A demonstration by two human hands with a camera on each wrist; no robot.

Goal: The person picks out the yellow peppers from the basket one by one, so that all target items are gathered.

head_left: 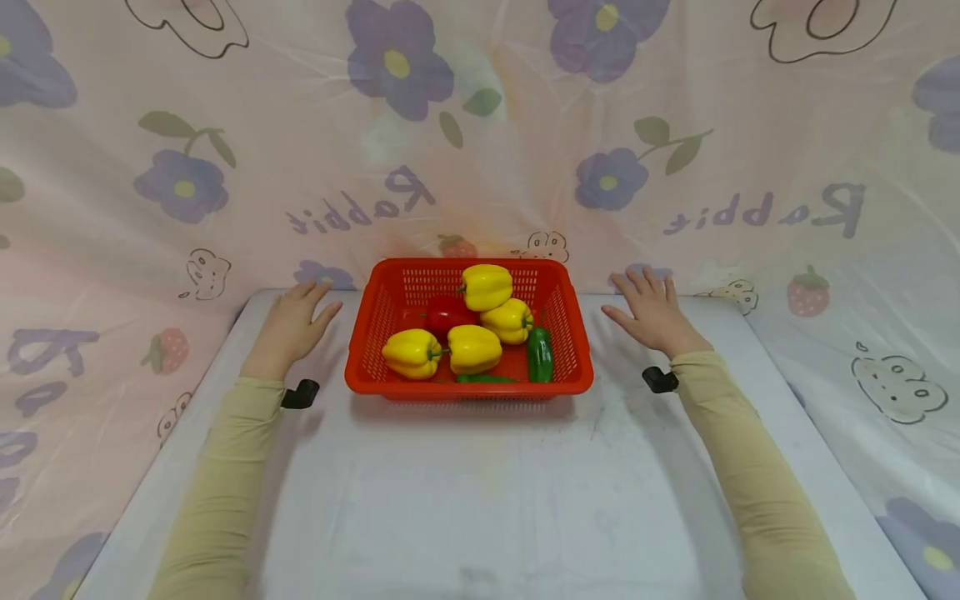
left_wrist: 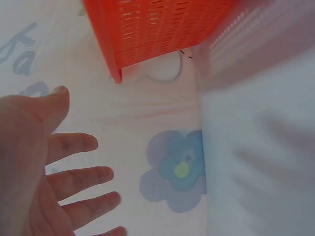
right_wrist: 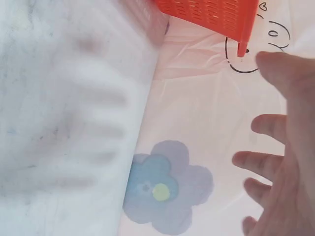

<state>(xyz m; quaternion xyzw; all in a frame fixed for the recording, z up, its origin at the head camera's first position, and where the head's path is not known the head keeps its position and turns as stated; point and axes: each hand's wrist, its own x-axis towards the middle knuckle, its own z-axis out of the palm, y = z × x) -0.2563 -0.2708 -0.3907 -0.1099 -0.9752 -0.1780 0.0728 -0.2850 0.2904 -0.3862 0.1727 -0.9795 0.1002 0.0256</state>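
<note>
A red plastic basket (head_left: 468, 388) stands at the back middle of the white table. In it lie several yellow bell peppers (head_left: 475, 349), a red bell pepper (head_left: 448, 317), an upright-looking green vegetable (head_left: 540, 355) at the right and another green piece (head_left: 486, 378) partly hidden by the front rim. My left hand (head_left: 291, 329) is left of the basket, fingers spread and holding nothing. On the basket's other side, my right hand (head_left: 651, 315) also has its fingers spread, with nothing in it. Both wrist views show the hands apart from the basket's side.
A patterned curtain (head_left: 495, 167) with flowers and rabbits hangs behind the table and along both sides. The white tabletop (head_left: 480, 500) stretches in front of the basket. Each wrist carries a small black camera mount (head_left: 301, 394).
</note>
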